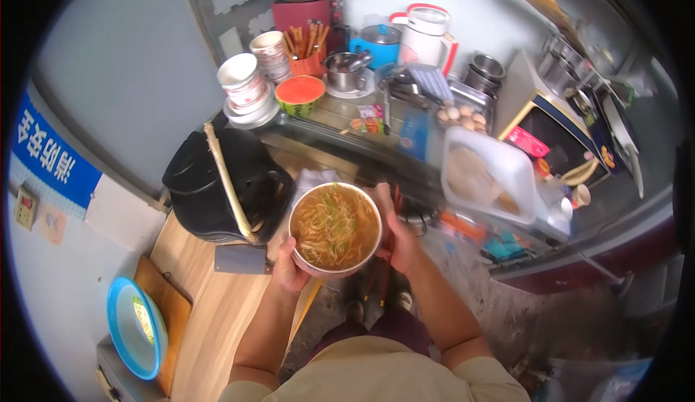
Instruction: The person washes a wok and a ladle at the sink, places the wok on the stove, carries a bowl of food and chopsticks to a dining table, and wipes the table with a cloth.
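A round bowl of noodle soup [336, 227], with thin noodles and green bits in brown broth, is held between both hands in front of my body. My left hand [291, 266] grips its lower left side, thumb near the rim. Around the right side curls my right hand [395, 232], its fingers partly hidden. A pair of dark reddish chopsticks [372, 280] passes by that hand, pointing down toward the floor; I cannot tell exactly how they are held. Just left of the bowl, a black appliance or case [210, 185] stands on the wooden table with a pale stick [229, 185] across it.
A blue basin [114, 322] sits on a wooden board [177, 302] at the lower left. Behind the bowl, the counter carries a cut watermelon [300, 92], stacked bowls [242, 76], eggs [463, 117] and a white plastic tub [489, 174]. A microwave [550, 123] stands at right.
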Action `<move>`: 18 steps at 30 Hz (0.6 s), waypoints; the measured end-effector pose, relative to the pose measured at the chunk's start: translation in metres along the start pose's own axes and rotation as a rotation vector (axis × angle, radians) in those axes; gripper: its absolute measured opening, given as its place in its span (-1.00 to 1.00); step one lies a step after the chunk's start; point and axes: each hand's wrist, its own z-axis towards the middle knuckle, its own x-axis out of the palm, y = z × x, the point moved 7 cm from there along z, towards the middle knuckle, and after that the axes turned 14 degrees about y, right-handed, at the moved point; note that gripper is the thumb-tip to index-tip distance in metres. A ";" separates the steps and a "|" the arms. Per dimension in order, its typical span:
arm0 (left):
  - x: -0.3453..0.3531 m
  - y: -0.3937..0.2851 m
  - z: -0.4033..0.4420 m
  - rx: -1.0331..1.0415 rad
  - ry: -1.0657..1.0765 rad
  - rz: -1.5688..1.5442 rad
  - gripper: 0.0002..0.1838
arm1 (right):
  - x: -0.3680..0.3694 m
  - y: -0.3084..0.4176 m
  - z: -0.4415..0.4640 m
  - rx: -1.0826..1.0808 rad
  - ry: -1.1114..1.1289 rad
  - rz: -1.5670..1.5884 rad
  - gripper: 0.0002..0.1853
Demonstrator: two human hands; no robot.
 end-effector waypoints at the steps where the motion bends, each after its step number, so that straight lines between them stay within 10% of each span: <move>1: 0.009 0.005 0.001 -0.017 0.024 0.014 -0.26 | -0.004 0.002 -0.010 -0.010 -0.010 -0.001 -0.71; 18: 0.179 0.244 0.008 -0.496 0.302 -0.051 -0.34 | -0.114 0.071 -0.313 -0.336 -0.498 0.097 -0.66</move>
